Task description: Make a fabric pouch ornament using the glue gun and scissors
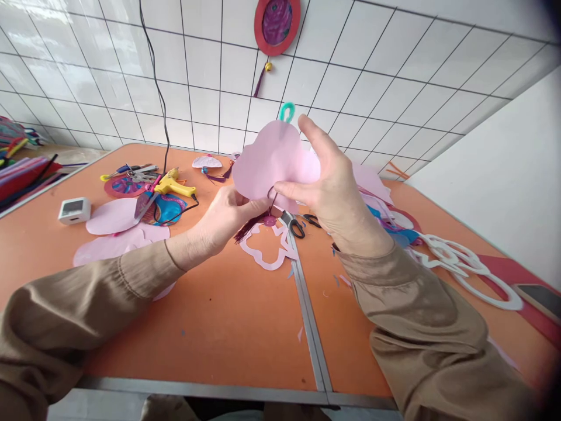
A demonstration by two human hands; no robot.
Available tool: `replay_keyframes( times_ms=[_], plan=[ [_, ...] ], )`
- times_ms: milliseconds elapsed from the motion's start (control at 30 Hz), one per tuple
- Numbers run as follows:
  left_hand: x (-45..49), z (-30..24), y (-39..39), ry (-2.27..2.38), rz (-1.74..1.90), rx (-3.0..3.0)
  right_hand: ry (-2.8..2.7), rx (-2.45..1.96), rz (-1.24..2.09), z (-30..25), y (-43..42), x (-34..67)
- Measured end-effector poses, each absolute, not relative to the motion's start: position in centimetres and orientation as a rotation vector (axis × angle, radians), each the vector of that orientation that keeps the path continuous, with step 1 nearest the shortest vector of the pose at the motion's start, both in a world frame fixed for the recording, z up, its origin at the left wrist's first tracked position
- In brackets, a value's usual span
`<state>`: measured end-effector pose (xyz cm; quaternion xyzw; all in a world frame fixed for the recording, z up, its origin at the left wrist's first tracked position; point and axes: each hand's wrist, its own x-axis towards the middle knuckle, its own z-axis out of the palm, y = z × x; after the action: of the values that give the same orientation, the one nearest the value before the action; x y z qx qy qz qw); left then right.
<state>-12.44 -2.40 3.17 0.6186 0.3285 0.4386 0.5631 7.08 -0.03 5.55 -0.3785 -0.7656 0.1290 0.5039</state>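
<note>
Both hands hold a pink paper flower shape (269, 158) up above the table. A green loop (287, 111) sticks out at its top. From its lower edge hangs a dark tassel (249, 229) with a pink bead (269, 221). My left hand (232, 210) pinches the lower left edge, thumb in front and the other fingers hidden behind. My right hand (331, 181) grips the right side, its thumb pressed on the paper near the tassel's cord and its index finger raised beside the loop. Scissors with black handles (297, 228) and a cut-out pink paper outline (265, 266) lie below.
A yellow glue gun (175, 184), a small white box (74, 210) and pink paper pieces (111, 216) lie at left. White ring-shaped scraps (495, 286) and a phone (541, 299) lie at right. A red round ornament (258, 26) hangs on the tiled wall.
</note>
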Motion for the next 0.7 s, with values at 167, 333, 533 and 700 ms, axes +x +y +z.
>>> replay_keyframes(
  times_ms=[167,333,533,700],
  plan=[
    [-12.6,2.8,-1.8,0.838,1.009,1.473,-1.826,-0.936,0.325,5.3,0.1,6.8],
    [-12.6,2.6,-1.6,0.81,1.005,1.428,-1.767,-0.961,0.336,5.2,-0.3,6.0],
    [-12.6,3.1,-2.1,0.834,1.048,1.39,-1.709,-0.952,0.347,5.2,-0.5,5.6],
    [-12.7,3.2,-2.1,0.739,1.118,1.401,-1.715,-0.936,0.347,5.3,-0.6,5.5]
  ],
)
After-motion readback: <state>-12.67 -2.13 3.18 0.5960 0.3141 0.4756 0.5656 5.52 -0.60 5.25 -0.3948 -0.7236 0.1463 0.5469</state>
